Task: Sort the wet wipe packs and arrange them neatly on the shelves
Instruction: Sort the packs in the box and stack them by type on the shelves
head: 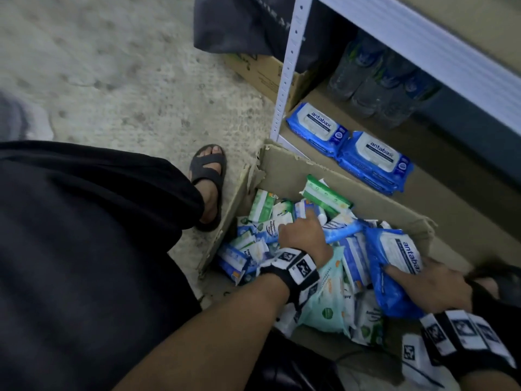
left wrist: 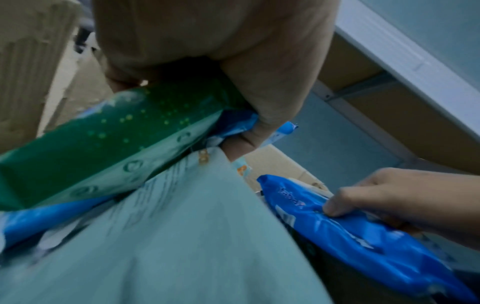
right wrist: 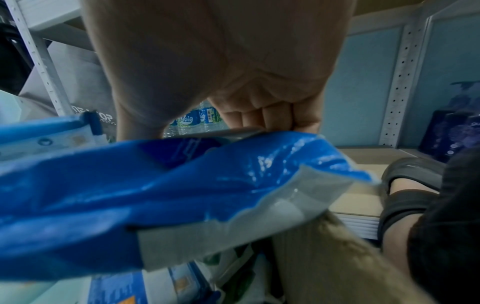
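An open cardboard box (head: 284, 165) on the floor holds several mixed wet wipe packs in green, white and blue. My left hand (head: 303, 234) reaches into the pile, and its fingers (left wrist: 262, 123) curl round the edge of a light blue pack (head: 342, 232) beside a green pack (left wrist: 109, 148). At the box's right side, my right hand (head: 420, 282) grips a large blue antabax pack (head: 394, 258), with fingers (right wrist: 259, 115) on top and thumb (left wrist: 337, 205) on its side. Two low stacks of the same blue antabax packs (head: 315, 128) (head: 375, 162) lie on the bottom shelf.
The white metal shelf post (head: 287, 69) stands just behind the box. Water bottles (head: 375, 80) fill the back of the bottom shelf. Another carton (head: 262, 71) and a dark bag (head: 242, 24) sit to the left of the rack. My sandalled feet (head: 208, 182) (right wrist: 410, 185) flank the box.
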